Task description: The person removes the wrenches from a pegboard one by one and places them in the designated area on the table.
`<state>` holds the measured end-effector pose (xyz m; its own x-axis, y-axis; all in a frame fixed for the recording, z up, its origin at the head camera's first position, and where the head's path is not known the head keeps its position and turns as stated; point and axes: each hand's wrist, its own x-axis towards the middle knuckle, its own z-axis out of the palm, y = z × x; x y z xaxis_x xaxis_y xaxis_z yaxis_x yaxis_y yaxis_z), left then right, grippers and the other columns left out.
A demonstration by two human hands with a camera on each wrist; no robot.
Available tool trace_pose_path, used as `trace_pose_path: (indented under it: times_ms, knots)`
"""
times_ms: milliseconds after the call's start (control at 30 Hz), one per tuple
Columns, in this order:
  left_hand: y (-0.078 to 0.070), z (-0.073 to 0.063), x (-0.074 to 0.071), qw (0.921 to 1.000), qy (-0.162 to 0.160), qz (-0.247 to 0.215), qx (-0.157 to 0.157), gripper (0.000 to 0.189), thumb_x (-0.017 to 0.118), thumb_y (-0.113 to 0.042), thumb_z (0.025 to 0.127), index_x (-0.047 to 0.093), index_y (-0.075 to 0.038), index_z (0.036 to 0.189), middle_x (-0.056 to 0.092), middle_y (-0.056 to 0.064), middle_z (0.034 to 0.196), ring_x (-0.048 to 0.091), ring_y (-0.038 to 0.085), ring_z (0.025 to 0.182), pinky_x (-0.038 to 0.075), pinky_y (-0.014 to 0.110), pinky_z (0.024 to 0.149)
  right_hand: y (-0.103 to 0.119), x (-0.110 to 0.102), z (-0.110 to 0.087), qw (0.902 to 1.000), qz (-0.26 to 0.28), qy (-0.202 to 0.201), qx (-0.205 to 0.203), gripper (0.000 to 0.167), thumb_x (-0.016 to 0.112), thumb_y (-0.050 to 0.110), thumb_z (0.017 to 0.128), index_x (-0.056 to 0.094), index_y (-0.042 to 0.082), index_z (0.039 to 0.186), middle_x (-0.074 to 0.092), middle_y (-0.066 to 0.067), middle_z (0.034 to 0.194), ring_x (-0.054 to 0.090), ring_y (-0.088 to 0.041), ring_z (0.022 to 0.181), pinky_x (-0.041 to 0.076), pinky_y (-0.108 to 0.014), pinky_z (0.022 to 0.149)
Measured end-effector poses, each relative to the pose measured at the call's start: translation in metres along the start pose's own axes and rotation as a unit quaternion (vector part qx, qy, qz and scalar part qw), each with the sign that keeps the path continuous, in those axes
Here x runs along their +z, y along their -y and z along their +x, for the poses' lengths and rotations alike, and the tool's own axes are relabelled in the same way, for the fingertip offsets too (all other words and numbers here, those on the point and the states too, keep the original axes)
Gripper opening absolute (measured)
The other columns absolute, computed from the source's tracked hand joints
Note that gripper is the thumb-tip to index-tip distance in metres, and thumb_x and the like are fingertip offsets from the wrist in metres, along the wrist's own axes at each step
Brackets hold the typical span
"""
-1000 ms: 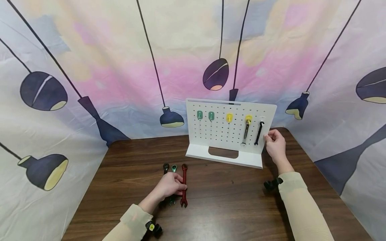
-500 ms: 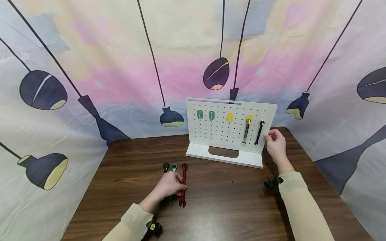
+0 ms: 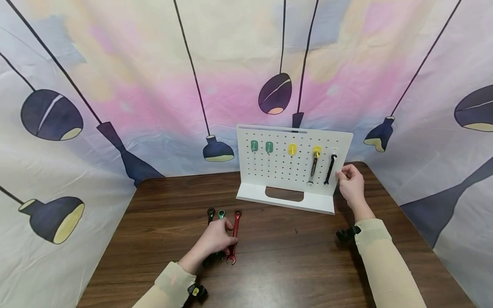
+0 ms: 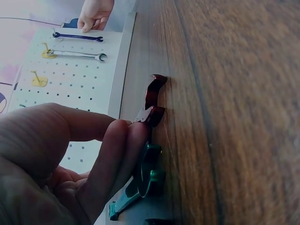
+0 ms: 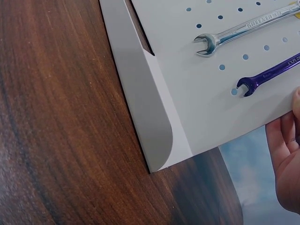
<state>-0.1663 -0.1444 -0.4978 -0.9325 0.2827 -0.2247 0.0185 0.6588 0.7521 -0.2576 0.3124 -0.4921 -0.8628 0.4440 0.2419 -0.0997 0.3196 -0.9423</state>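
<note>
My left hand (image 3: 215,237) pinches a red combination wrench (image 3: 236,224) between thumb and fingertips, around the middle of its shaft. The wrench slants, ring end away from me and open end nearer. Just left of it lie a green wrench (image 3: 221,213) and a black wrench (image 3: 210,213), both partly covered by the hand. In the left wrist view the red open end (image 4: 155,115) shows close over the tabletop, beyond the green one (image 4: 152,164). My right hand (image 3: 352,187) holds the right edge of a white pegboard (image 3: 277,169), thumb in front and fingers behind.
A silver wrench (image 5: 253,29) and a purple wrench (image 5: 269,75) hang on the pegboard's right side. Two green hooks (image 3: 254,146) and a yellow hook (image 3: 292,149) carry nothing. The board's base (image 3: 319,205) stands on a brown wooden table (image 3: 292,265), before a lamp-printed curtain (image 3: 154,85).
The red wrench has turned in my left hand: its open end swung left toward the green wrench, its ring end slightly right. My right hand has stayed on the board's edge.
</note>
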Motion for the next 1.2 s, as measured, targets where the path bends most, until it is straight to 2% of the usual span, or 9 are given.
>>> trace_pose_path:
  times_ms: [167, 433, 600, 900, 1067, 1200]
  knots:
    - [0.001, 0.000, 0.000, 1.0000, -0.005, -0.001, 0.003, 0.032, 0.083, -0.001, 0.088, 0.058, 0.002, 0.108, 0.065, 0.010, 0.079, 0.067, 0.017, 0.047, 0.058, 0.032, 0.047, 0.001, 0.000, -0.001, 1.0000, 0.002, 0.000, -0.002, 0.010, 0.064, 0.005, 0.107, 0.058, -0.003, 0.104, 0.057, 0.003, 0.085, 0.049, -0.009, 0.077, 0.042, -0.019, 0.065]
    - [0.000, 0.001, 0.001, 0.9998, -0.018, 0.008, 0.003, 0.029, 0.080, 0.002, 0.086, 0.058, 0.002, 0.104, 0.064, 0.010, 0.074, 0.066, 0.016, 0.044, 0.057, 0.031, 0.045, -0.001, 0.000, 0.000, 0.9999, -0.012, 0.000, 0.000, 0.010, 0.063, 0.007, 0.108, 0.059, -0.002, 0.109, 0.057, 0.004, 0.087, 0.049, -0.010, 0.077, 0.042, -0.020, 0.061]
    - [0.002, 0.001, 0.001, 0.9998, -0.019, -0.002, 0.007, 0.027, 0.079, 0.002, 0.085, 0.058, 0.002, 0.103, 0.064, 0.010, 0.074, 0.066, 0.017, 0.044, 0.058, 0.032, 0.046, -0.001, 0.000, 0.000, 0.9998, -0.019, 0.001, 0.001, 0.012, 0.062, 0.009, 0.109, 0.059, -0.003, 0.110, 0.056, 0.002, 0.089, 0.050, -0.011, 0.078, 0.042, -0.020, 0.061]
    - [0.008, 0.000, -0.007, 0.9981, 0.018, -0.059, 0.002, 0.040, 0.084, -0.010, 0.092, 0.056, 0.003, 0.116, 0.067, 0.012, 0.073, 0.070, 0.024, 0.052, 0.062, 0.034, 0.061, -0.001, 0.000, -0.001, 0.9997, -0.022, 0.005, 0.002, 0.012, 0.061, 0.009, 0.109, 0.059, -0.004, 0.111, 0.057, -0.001, 0.092, 0.049, -0.012, 0.081, 0.041, -0.021, 0.064]
    - [0.005, 0.003, -0.012, 0.9970, 0.018, -0.074, 0.012, 0.046, 0.083, -0.011, 0.094, 0.055, 0.005, 0.127, 0.068, 0.012, 0.080, 0.070, 0.025, 0.053, 0.063, 0.038, 0.057, -0.001, 0.000, -0.001, 0.9997, -0.025, 0.005, -0.001, 0.013, 0.061, 0.010, 0.110, 0.059, -0.003, 0.111, 0.057, 0.000, 0.091, 0.049, -0.012, 0.081, 0.041, -0.021, 0.064]
    - [0.002, 0.006, -0.014, 0.9970, 0.003, -0.073, 0.024, 0.047, 0.080, -0.012, 0.097, 0.055, 0.003, 0.134, 0.070, 0.010, 0.083, 0.070, 0.025, 0.056, 0.062, 0.038, 0.055, -0.002, 0.001, -0.001, 0.9997, -0.025, 0.003, 0.000, 0.013, 0.062, 0.009, 0.109, 0.059, -0.003, 0.111, 0.057, 0.001, 0.090, 0.050, -0.012, 0.081, 0.042, -0.021, 0.066]
